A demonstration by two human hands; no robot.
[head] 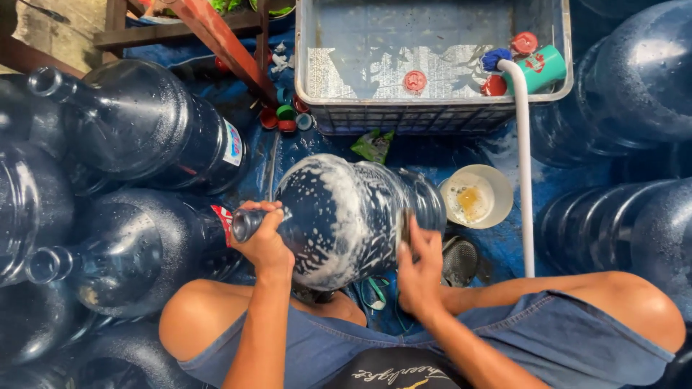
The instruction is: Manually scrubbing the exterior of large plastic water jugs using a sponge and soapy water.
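A seated person, seen from above, holds a large blue water jug (353, 216) on its side across their knees, its surface streaked with white soap foam. The left hand (265, 241) is wrapped closed around the jug's neck. The right hand (418, 270) presses a dark scrubbing pad, possibly a sponge, against the jug's base end, fingers closed over it. A firm hold on the neck would let the jug turn evenly under the scrubbing. Just beyond the right hand sits a cream bowl (477, 196) of soapy liquid. Beside it a white hose (524, 166) runs up to a grey tub (432, 68) of water with red caps floating in it. Empty jugs (137, 130) lie beyond the left hand.
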